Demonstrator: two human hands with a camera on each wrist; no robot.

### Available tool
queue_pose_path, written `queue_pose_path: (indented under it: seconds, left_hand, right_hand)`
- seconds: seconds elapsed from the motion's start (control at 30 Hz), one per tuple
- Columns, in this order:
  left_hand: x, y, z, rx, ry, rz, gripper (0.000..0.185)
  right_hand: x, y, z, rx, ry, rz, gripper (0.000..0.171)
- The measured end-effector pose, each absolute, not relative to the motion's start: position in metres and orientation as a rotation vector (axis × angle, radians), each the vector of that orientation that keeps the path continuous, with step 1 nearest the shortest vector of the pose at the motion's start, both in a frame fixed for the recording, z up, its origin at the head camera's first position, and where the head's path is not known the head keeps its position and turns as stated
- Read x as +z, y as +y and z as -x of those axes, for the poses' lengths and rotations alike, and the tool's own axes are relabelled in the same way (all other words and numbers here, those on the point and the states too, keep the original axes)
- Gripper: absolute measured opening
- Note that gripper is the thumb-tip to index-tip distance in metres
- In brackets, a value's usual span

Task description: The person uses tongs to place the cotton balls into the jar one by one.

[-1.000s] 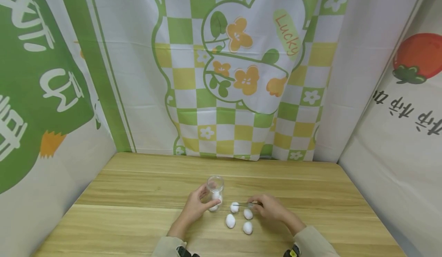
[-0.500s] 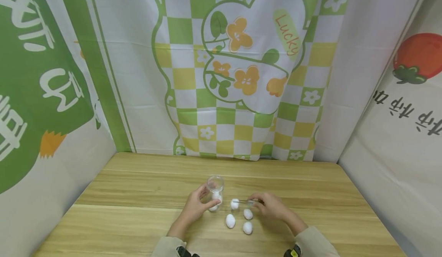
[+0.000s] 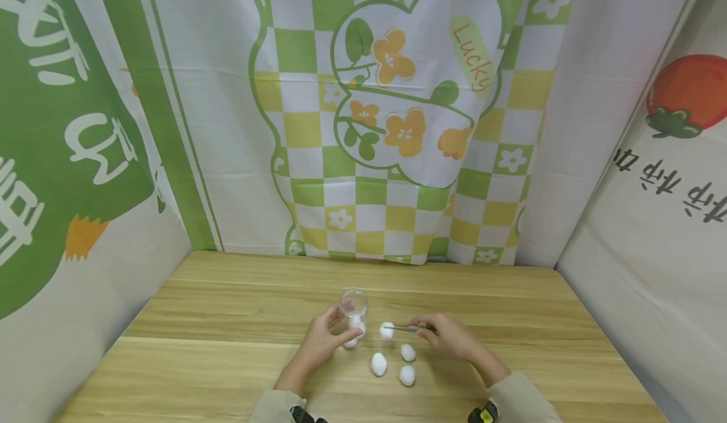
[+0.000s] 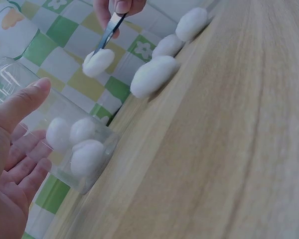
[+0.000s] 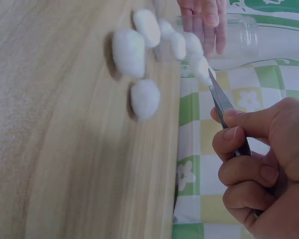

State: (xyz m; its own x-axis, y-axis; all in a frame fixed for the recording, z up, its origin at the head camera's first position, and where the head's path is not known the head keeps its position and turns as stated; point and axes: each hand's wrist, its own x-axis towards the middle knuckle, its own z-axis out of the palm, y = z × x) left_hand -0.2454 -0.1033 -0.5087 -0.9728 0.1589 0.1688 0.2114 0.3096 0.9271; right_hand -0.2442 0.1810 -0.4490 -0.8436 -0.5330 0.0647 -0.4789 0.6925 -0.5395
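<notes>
While printed cloth backdrops (image 3: 397, 113) in green, yellow and white hang around it, the wooden table (image 3: 227, 322) carries everything else, and the clear glass jar (image 3: 354, 310) standing on it serves as the landmark. Behind the jar rises the checked backdrop with orange flowers and the word "Lucky"; to the jar's left hangs a green panel with white lettering, and far to its right a white panel with a red tomato.

The left hand (image 3: 322, 343) is curled round the jar from its left and near side, fingers and thumb wrapped about the glass wall and holding it upright on the table. The left wrist view shows the thumb (image 4: 20, 102) lying against the glass and cotton balls inside the jar (image 4: 77, 144) at its bottom.

Right of the jar, the right hand (image 3: 449, 336) pinches a pair of metal tweezers (image 3: 404, 328) between thumb and curled fingers, the tips pointing toward the jar. A white cotton ball (image 3: 387, 330) is clamped in those tips, lifted off the table just to the right of the jar and below its rim.

Nearer the person than the jar, and slightly right of it, three loose cotton balls (image 3: 378, 363) lie on the table in a small cluster.
</notes>
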Motion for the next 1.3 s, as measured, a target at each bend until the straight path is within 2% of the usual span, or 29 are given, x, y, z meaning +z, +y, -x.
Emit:
queue_pose_path:
  seconds: [1.3]
  left_hand:
    - [-0.512,-0.103,0.248,-1.794,-2.478,0.359,0.076]
  right_hand:
    - [-0.417,0.176,0.244,-0.936,2.872,0.973,0.024]
